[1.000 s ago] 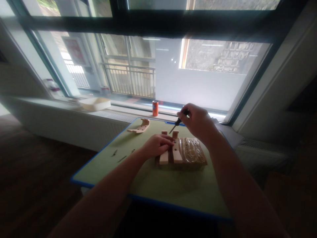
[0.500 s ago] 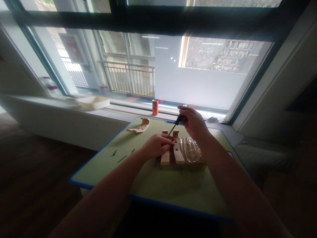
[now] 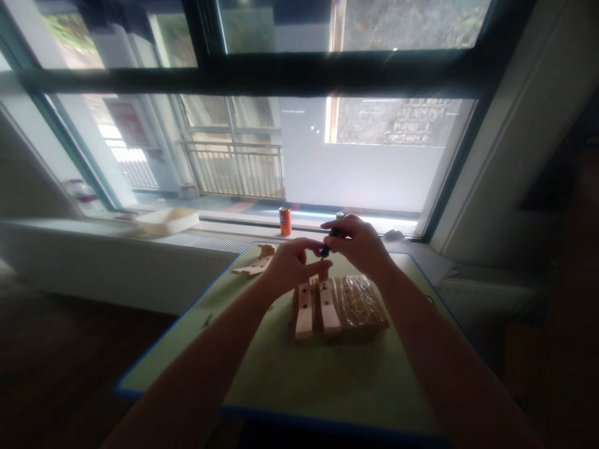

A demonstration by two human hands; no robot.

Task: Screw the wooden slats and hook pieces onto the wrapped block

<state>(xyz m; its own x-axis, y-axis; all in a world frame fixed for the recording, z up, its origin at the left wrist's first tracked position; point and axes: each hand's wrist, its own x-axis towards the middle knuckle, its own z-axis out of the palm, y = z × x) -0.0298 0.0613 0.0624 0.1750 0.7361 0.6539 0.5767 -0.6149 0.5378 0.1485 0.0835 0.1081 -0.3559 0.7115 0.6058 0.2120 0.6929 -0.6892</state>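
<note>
Table [image 3: 266, 380]: wrapped block [image 3: 364, 304] carries two wood pcs. [image 3: 330, 319]. RH [image 3: 360, 244] pinches screwdriver [image 3: 333, 233] by handle, above pcs.' far end; LH [image 3: 287, 268] thumb & index at its lower end, can't tell if pinching. Adv.: keep it straight, steady w/ LH, light pressure. Containers on sill [image 3: 234, 229]: tray [image 3: 168, 222], orange can [image 3: 285, 222]; contents n/visible.

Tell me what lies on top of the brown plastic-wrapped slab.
On the slab lie two pale wooden pieces with dark holes. The left hand covers the far end of the left piece, so that end cannot be seen.
</note>
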